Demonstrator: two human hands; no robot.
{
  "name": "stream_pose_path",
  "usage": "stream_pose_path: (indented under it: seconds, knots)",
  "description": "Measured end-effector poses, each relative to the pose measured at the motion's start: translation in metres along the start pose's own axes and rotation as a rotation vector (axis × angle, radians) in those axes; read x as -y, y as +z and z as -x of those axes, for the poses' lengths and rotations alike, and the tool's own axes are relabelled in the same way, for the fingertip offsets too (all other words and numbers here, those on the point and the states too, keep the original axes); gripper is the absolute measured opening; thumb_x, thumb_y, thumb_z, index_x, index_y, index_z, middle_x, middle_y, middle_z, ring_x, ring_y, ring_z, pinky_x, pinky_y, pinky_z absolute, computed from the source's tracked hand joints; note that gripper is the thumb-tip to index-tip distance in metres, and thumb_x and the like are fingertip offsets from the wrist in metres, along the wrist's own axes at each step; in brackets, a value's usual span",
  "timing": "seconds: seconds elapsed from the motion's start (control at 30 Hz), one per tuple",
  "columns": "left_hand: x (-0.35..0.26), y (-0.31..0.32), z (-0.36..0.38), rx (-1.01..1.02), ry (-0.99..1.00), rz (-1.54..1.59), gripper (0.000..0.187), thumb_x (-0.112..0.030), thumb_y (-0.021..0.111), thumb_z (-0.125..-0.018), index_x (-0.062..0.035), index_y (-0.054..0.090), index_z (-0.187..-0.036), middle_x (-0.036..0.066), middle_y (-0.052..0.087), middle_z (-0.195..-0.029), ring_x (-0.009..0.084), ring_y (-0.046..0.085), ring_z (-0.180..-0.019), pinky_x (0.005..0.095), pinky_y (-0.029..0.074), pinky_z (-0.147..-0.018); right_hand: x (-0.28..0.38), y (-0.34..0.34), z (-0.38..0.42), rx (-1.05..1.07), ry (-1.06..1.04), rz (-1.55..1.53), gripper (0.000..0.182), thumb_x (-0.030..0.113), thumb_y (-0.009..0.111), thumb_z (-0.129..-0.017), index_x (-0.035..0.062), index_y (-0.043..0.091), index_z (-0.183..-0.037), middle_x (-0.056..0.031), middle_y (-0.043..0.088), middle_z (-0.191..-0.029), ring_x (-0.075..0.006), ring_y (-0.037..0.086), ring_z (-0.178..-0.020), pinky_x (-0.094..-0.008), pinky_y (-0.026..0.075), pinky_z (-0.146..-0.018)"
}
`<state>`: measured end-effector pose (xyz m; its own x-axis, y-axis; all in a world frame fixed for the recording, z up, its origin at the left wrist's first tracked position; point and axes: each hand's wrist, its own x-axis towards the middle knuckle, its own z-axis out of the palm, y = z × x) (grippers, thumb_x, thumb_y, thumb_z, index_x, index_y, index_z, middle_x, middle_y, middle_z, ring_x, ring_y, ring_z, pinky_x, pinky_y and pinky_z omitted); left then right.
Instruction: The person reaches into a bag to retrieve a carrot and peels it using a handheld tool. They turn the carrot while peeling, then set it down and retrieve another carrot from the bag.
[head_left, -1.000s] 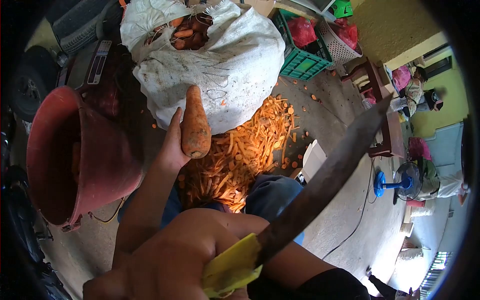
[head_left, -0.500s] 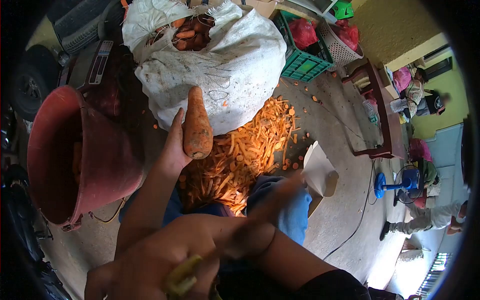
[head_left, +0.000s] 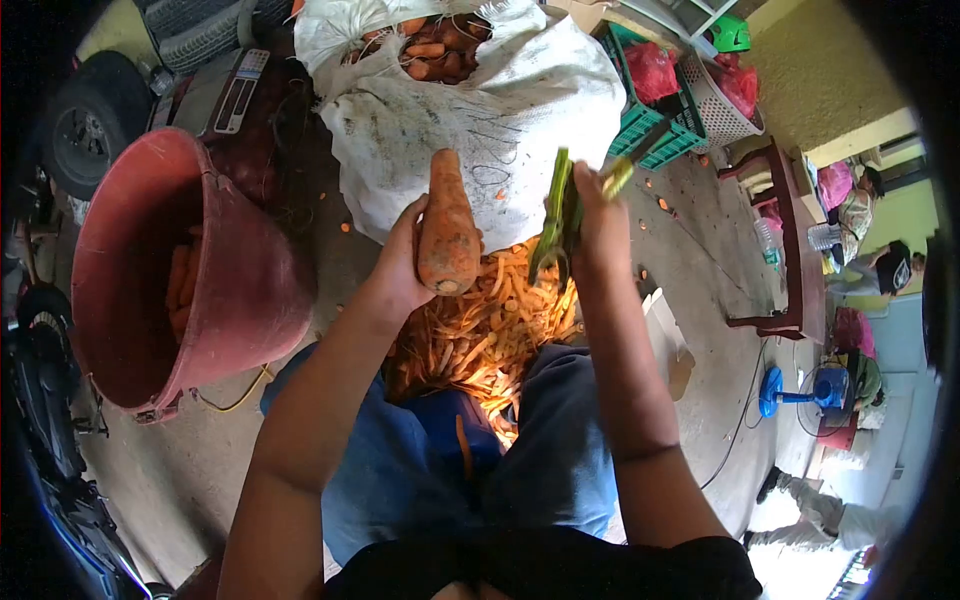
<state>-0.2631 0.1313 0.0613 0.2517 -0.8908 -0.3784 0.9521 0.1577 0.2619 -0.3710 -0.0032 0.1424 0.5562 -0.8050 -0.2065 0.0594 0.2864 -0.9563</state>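
Observation:
A large unpeeled carrot [head_left: 449,235], tip up, is held in my left hand [head_left: 402,262], with dirt on its skin. My right hand [head_left: 603,225] is wrapped round a green-handled peeler [head_left: 556,215] and also a knife with a yellow-green handle [head_left: 618,178], its dark blade pointing up and right. The peeler sits to the right of the carrot, apart from it. Beneath both hands, orange peelings [head_left: 480,330] cover the floor between my knees. Behind them stands a white sack [head_left: 420,150] with carrots [head_left: 427,50] in its opening.
On the left a red tub [head_left: 250,290] holds several carrots [head_left: 183,280]. A scale [head_left: 235,95] and tire [head_left: 95,125] stand behind it. Green crate [head_left: 665,130], white basket [head_left: 718,105] and wooden bench [head_left: 790,240] are at right. A blue fan [head_left: 800,393] and several people are farther right.
My right hand has swung from low across my body to the right of the carrot, with the tools in it. My view has shifted, so the sack and tub appear farther right.

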Motion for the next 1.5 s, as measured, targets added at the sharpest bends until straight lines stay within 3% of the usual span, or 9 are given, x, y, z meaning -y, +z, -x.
stream_pose_path:
  seconds: [0.13,0.2,0.63,0.77,0.83,1.1,1.23,1.33,1.5]
  knots:
    - [0.009,0.012,0.004,-0.034,-0.112,0.013,0.045,-0.043,0.038,-0.078,-0.0050,0.048,-0.100,0.014,0.054,-0.087,0.0258,0.055,-0.080,0.0432,0.045,-0.069,-0.046,-0.014,0.006,-0.249,-0.223,0.073,0.022,0.020,0.047,-0.081,0.0001,0.051,-0.073,-0.0001,0.045,-0.058,-0.0086,0.039,-0.049,-0.0233,0.033,-0.047]
    - [0.018,0.014,0.004,-0.054,-0.093,0.000,0.044,-0.043,0.039,-0.077,-0.0057,0.048,-0.100,0.013,0.054,-0.088,0.0245,0.055,-0.079,0.0423,0.045,-0.070,-0.054,-0.013,-0.004,-0.239,-0.052,-0.042,0.023,0.022,0.048,-0.081,-0.0005,0.051,-0.075,-0.0003,0.044,-0.059,-0.0085,0.038,-0.050,-0.0230,0.032,-0.047]
    - [0.036,0.013,-0.008,-0.002,0.039,-0.015,0.041,-0.033,0.021,-0.088,-0.0062,0.038,-0.114,0.010,0.049,-0.107,0.0223,0.048,-0.098,0.0378,0.038,-0.084,-0.065,0.020,-0.001,-0.139,-0.474,0.344,0.022,0.018,0.047,-0.082,-0.0035,0.053,-0.080,-0.0024,0.050,-0.062,-0.0083,0.044,-0.055,-0.0236,0.037,-0.049]
    - [0.035,0.002,-0.018,-0.048,-0.016,-0.048,0.041,-0.035,0.023,-0.088,-0.0060,0.039,-0.112,0.010,0.049,-0.106,0.0204,0.050,-0.095,0.0353,0.040,-0.083,-0.069,0.017,-0.007,-0.240,-0.425,0.484,0.022,0.017,0.048,-0.081,-0.0047,0.054,-0.079,-0.0080,0.053,-0.060,-0.0107,0.045,-0.052,-0.0260,0.038,-0.049]
    - [0.034,-0.005,-0.025,-0.006,-0.001,-0.108,0.038,-0.039,0.029,-0.086,-0.0075,0.046,-0.100,0.007,0.055,-0.088,0.0164,0.055,-0.075,0.0315,0.047,-0.063,-0.070,0.014,-0.010,-0.254,-0.444,0.508,0.022,0.017,0.049,-0.080,-0.0045,0.054,-0.078,-0.0083,0.053,-0.059,-0.0113,0.045,-0.051,-0.0265,0.038,-0.049]
    - [0.038,0.028,0.021,0.029,-0.351,-0.353,0.037,-0.032,0.042,-0.083,-0.0019,0.045,-0.105,0.010,0.056,-0.092,0.0140,0.057,-0.078,0.0240,0.047,-0.068,-0.063,-0.059,-0.082,-0.665,-0.322,0.551,0.027,0.020,0.051,-0.077,-0.0063,0.054,-0.069,-0.0173,0.055,-0.058,-0.0279,0.054,-0.053,-0.0361,0.041,-0.051]
    - [0.036,0.034,0.018,-0.008,-0.210,-0.478,0.037,-0.030,0.043,-0.083,-0.0002,0.046,-0.105,0.008,0.055,-0.095,0.0115,0.056,-0.078,0.0240,0.046,-0.070,-0.075,-0.069,-0.094,-0.752,-0.351,0.497,0.029,0.020,0.049,-0.078,-0.0071,0.055,-0.070,-0.0194,0.056,-0.061,-0.0318,0.054,-0.055,-0.0398,0.042,-0.053]
    - [0.026,0.033,0.026,0.130,-0.240,-0.477,0.036,-0.029,0.045,-0.082,-0.0005,0.046,-0.105,0.007,0.056,-0.094,0.0114,0.056,-0.079,0.0251,0.046,-0.071,-0.067,-0.075,-0.098,-0.883,-0.187,0.613,0.031,0.021,0.047,-0.078,-0.0087,0.055,-0.074,-0.0190,0.056,-0.062,-0.0280,0.055,-0.055,-0.0392,0.043,-0.050]
    - [0.020,0.030,0.039,-0.005,-0.265,-0.414,0.038,-0.032,0.043,-0.083,-0.0008,0.048,-0.102,0.009,0.057,-0.089,0.0144,0.057,-0.075,0.0271,0.046,-0.069,-0.041,-0.065,-0.078,-0.794,-0.129,0.067,0.029,0.018,0.045,-0.081,-0.0100,0.054,-0.076,-0.0123,0.056,-0.065,-0.0175,0.054,-0.052,-0.0305,0.042,-0.044]
